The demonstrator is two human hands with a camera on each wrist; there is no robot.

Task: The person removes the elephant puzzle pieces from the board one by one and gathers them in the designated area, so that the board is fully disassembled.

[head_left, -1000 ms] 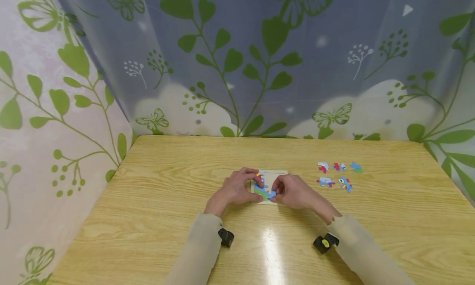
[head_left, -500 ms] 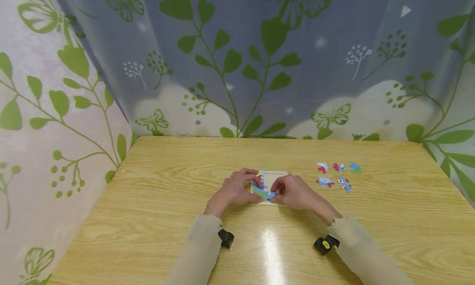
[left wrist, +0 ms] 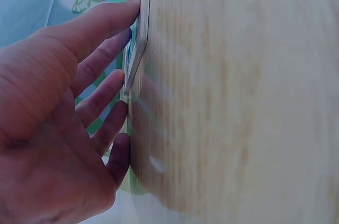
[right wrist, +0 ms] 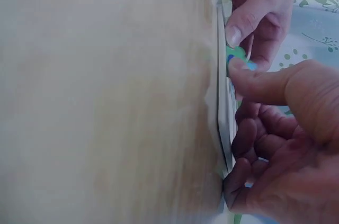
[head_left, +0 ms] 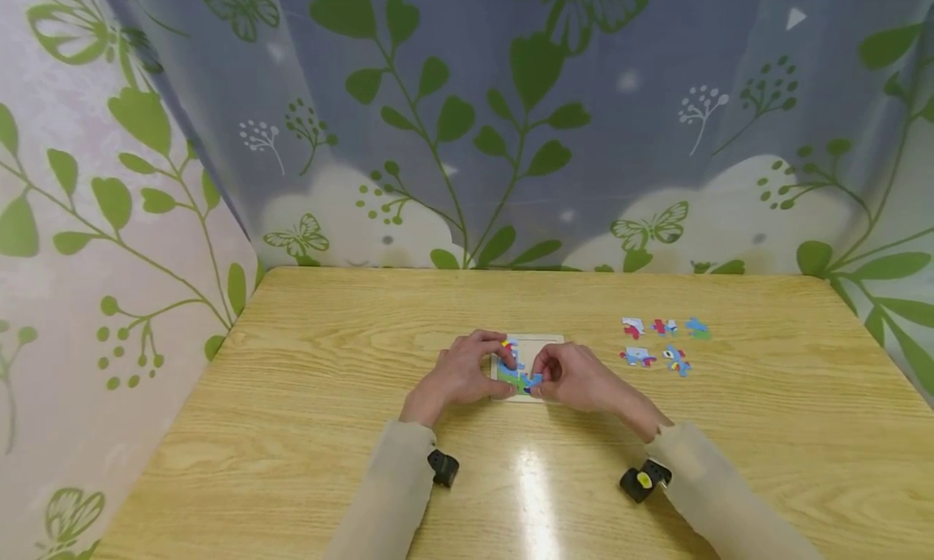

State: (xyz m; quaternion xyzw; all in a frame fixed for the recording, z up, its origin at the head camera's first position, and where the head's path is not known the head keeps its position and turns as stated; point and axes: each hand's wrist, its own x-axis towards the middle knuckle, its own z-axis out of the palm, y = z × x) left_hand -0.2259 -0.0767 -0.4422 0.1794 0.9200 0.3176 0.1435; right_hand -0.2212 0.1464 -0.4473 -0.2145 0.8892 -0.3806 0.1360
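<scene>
Here, right fingers (head_left: pixel 547 352) on puzzle piece (head_left: pixel 537 379)

Pale puzzle tray (head_left: pixel 536 338), partly filled
Lies on the desk (head_left: pixel 292 382), shows bare floor toward the far right; carries blue-and-green pieces (head_left: pixel 509 378) at the near left, with a light-blue piece (head_left: pixel 536 381) just beside them, pinched in the right fingers (right wrist: pixel 259 83).

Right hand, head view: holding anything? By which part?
Yes: the right hand pinches a mostly blue puzzle piece by its right side as the head view shows it, over the puzzle tray. Exact contact is hidden.
</scene>
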